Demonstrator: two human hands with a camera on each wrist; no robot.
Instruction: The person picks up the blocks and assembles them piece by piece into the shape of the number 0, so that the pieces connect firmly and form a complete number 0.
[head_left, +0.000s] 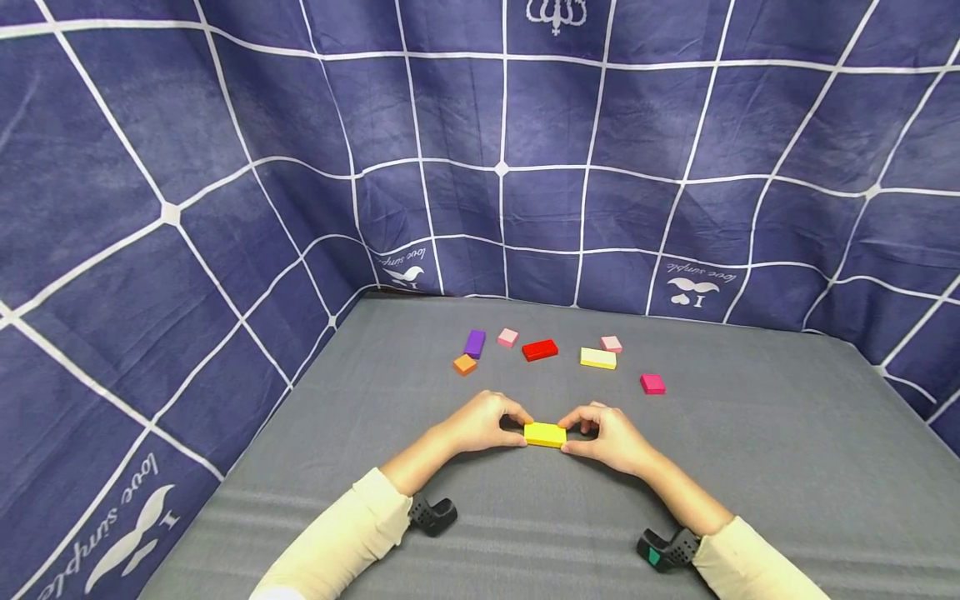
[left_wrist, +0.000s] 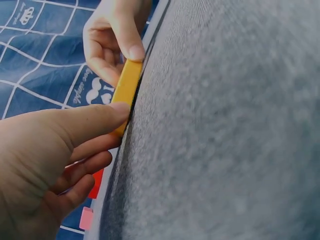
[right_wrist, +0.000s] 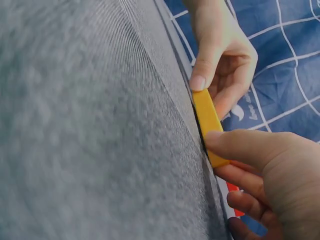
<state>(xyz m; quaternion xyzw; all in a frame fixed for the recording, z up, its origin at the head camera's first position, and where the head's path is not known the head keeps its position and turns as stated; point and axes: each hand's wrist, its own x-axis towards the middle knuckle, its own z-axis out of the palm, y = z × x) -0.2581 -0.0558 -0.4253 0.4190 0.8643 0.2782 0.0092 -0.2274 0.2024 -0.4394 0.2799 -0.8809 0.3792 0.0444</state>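
Observation:
A bright yellow rectangular block (head_left: 545, 434) lies lengthwise between both hands, low over the grey table. My left hand (head_left: 487, 423) pinches its left end between thumb and fingers. At the opposite end, my right hand (head_left: 609, 437) has a like pinch, thumb on the near side and fingertips on the far side. In the left wrist view the left thumb (left_wrist: 107, 120) presses the long near face of the block (left_wrist: 129, 82). The right wrist view has the right thumb (right_wrist: 240, 145) on that same face of the block (right_wrist: 207, 112).
Beyond the hands lie a purple block (head_left: 475, 344), an orange block (head_left: 465, 365), a red block (head_left: 540, 350), a pale yellow block (head_left: 597, 358), two pink blocks (head_left: 507, 337) and a magenta block (head_left: 652, 384). A blue gridded cloth (head_left: 465, 108) hangs behind the grey table (head_left: 360, 392).

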